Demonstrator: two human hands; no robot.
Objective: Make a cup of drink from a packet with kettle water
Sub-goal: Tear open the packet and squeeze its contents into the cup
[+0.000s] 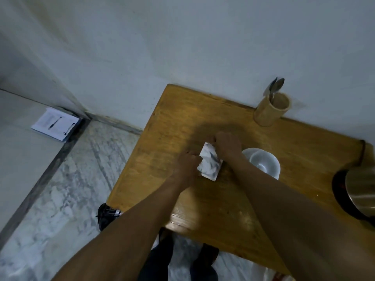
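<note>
- The packet [210,162] sits mid-tabletop [172,122], between the left hand [187,165] and right hand [228,146].
- The cup [263,162] stands on its saucer [246,152], just right of the packet.
- The holder [272,109], with spoons [276,87] in it, stands at the far edge.
- The kettle [360,191] sits at the right edge.

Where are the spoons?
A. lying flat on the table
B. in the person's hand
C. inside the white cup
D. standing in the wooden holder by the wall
D: the spoons stick up out of the wooden holder at the back of the table, next to the wall, while both hands are busy with the packet.
</note>
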